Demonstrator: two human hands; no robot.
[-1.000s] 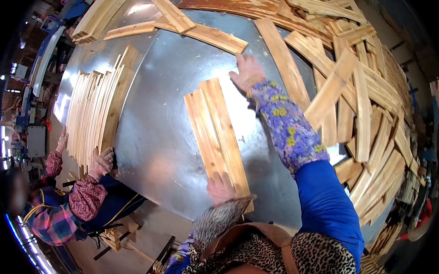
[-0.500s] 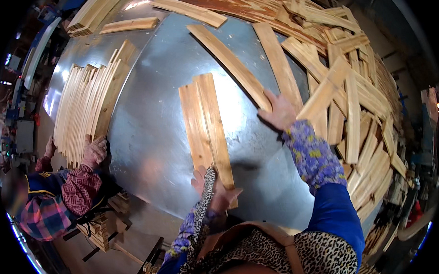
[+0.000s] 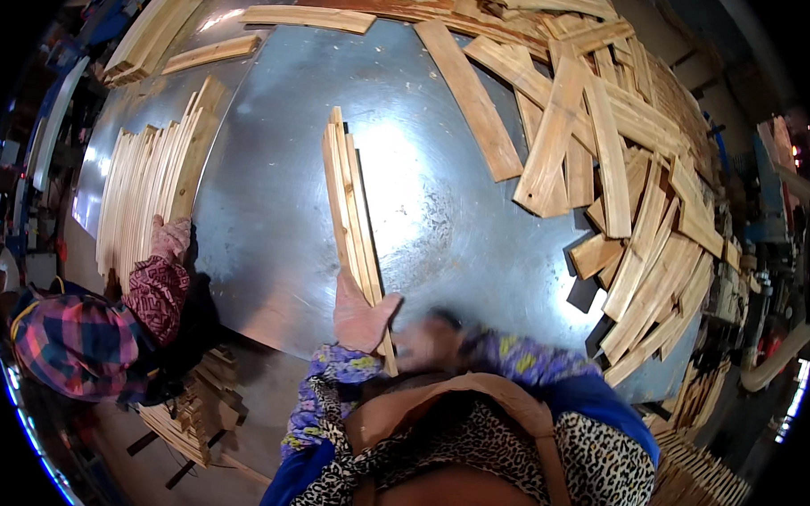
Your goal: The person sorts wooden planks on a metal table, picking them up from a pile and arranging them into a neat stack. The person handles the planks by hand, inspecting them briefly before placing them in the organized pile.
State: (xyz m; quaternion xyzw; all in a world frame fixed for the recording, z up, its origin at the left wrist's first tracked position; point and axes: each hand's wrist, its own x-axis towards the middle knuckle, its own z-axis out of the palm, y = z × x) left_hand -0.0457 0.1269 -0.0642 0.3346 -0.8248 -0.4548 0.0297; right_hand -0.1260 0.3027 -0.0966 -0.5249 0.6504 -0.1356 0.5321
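Observation:
A small bundle of wooden boards (image 3: 351, 215) stands on edge, pressed together, with its long axis pointing away from me on the metal table (image 3: 265, 177). My left hand (image 3: 363, 314) is closed round its near part, thumb on the right side. Beside the bundle's near end is my right hand (image 3: 429, 340), smeared by motion. Its fingers cannot be made out, nor whether it touches the wood. Right of the bundle, farther off, a single flat board (image 3: 468, 99) lies slanting on the metal.
A loose heap of boards (image 3: 552, 133) covers the right side. At left, a co-worker's hand (image 3: 169, 240) rests on a row of upright boards (image 3: 139, 199). Farther back are a stack (image 3: 154, 30), a short board (image 3: 211, 54) and a long board (image 3: 306, 18).
The two flat boards by my left hand are now in an on-edge bundle. My right hand has come back from the board it touched, which no longer lies at its former spot.

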